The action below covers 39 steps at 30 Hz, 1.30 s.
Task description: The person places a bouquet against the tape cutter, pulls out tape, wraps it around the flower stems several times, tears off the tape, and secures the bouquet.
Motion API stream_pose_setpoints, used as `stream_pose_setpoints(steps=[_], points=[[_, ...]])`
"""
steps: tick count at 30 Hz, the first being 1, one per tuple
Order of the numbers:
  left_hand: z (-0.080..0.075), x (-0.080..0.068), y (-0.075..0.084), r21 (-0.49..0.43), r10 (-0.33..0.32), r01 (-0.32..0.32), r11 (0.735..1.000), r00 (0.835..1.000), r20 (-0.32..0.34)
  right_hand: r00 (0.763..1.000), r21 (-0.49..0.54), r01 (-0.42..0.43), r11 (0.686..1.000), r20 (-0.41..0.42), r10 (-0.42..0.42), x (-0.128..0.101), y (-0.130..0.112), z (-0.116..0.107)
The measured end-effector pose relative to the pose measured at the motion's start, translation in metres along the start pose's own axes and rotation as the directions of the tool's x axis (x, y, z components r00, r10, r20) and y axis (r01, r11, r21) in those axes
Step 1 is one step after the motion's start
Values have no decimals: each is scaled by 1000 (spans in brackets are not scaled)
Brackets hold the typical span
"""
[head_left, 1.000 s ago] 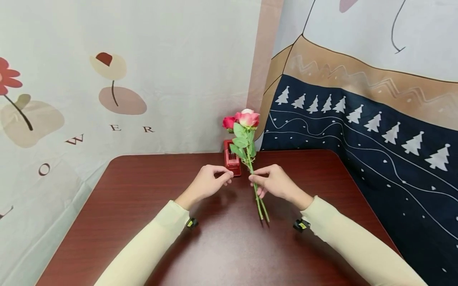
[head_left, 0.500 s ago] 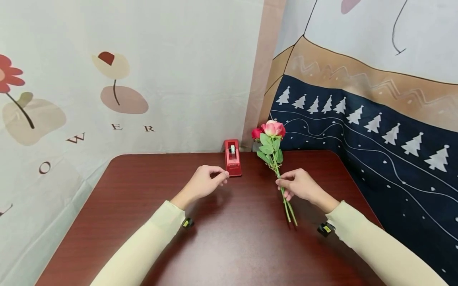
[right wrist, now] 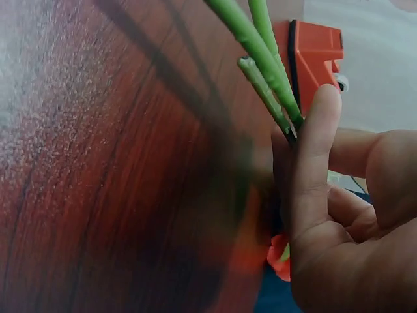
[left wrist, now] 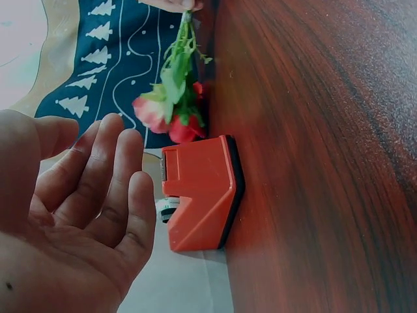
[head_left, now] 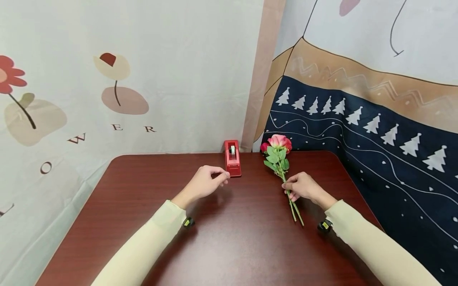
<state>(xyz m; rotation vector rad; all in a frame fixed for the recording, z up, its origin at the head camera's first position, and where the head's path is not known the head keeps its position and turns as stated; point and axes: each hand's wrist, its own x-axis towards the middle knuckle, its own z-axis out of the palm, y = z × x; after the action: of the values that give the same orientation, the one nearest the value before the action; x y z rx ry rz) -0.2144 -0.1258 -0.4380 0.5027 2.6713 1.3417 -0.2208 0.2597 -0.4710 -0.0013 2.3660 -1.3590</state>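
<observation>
My right hand [head_left: 305, 187] pinches the green stems of artificial roses [head_left: 277, 153] over the right part of the table. Their pink and red blooms point away from me, toward the far edge, and the cut stem ends point back. In the right wrist view the stems [right wrist: 260, 62] come out above the fingers, while most of the blooms are hidden. My left hand [head_left: 205, 182] hovers with loosely curled fingers and holds nothing. Just beyond its fingertips stands a red tape dispenser [head_left: 233, 163], with a pale roll visible in it. The left wrist view shows the dispenser [left wrist: 202, 192] apart from the palm.
The dark red-brown table [head_left: 229, 238] ends at a pale curtain [head_left: 193, 79] printed with flowers and letters. A navy cloth [head_left: 358, 159] with white trees hangs behind and along its right side.
My right hand has carried the roses to the right, away from the tape dispenser, and the blooms have come down lower. My left hand has shifted only slightly.
</observation>
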Motion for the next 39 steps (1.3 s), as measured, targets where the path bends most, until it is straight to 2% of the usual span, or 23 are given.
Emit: stream_pose_setpoints(steps=[10, 18, 21, 24, 26, 27, 29, 32, 33, 34, 35, 37, 39], points=[[2, -1, 0, 5, -9, 9, 1000, 1000, 24, 992, -39, -43, 998, -122, 38, 2, 7, 4], [2, -1, -2, 7, -4, 3, 1000, 999, 33, 989, -32, -68, 997, -131, 63, 1, 7, 5], [2, -3, 1, 54, 6, -7, 999, 1000, 3, 989, -61, -64, 996, -134, 56, 0, 5, 7], [0, -6, 6, 138, 39, -31, 990, 998, -55, 981, -169, -27, 985, -192, -6, -5, -4, 13], [-1, -8, 11, 199, 76, -54, 978, 992, -105, 961, -287, 36, 957, -254, -112, -10, -16, 20], [-2, -9, 13, 235, 101, -67, 970, 986, -133, 940, -349, 74, 934, -289, -183, -13, -22, 24], [-2, -12, 19, 309, 151, -87, 947, 970, -188, 881, -460, 160, 874, -333, -337, -18, -38, 34], [0, -15, 27, 416, 224, -99, 904, 938, -263, 774, -549, 284, 786, -352, -526, -22, -60, 51], [1, -16, 29, 442, 244, -101, 891, 929, -280, 750, -557, 316, 768, -349, -562, -23, -67, 57], [2, -17, 30, 465, 261, -102, 879, 920, -292, 736, -557, 345, 756, -339, -586, -23, -72, 62], [4, -17, 31, 488, 275, -102, 867, 915, -296, 732, -559, 365, 745, -322, -601, -23, -77, 67], [7, -17, 31, 517, 288, -100, 850, 911, -296, 742, -565, 389, 728, -276, -611, -20, -83, 78], [11, -18, 28, 544, 264, -74, 836, 923, -280, 768, -586, 397, 707, -210, -605, -14, -85, 89]])
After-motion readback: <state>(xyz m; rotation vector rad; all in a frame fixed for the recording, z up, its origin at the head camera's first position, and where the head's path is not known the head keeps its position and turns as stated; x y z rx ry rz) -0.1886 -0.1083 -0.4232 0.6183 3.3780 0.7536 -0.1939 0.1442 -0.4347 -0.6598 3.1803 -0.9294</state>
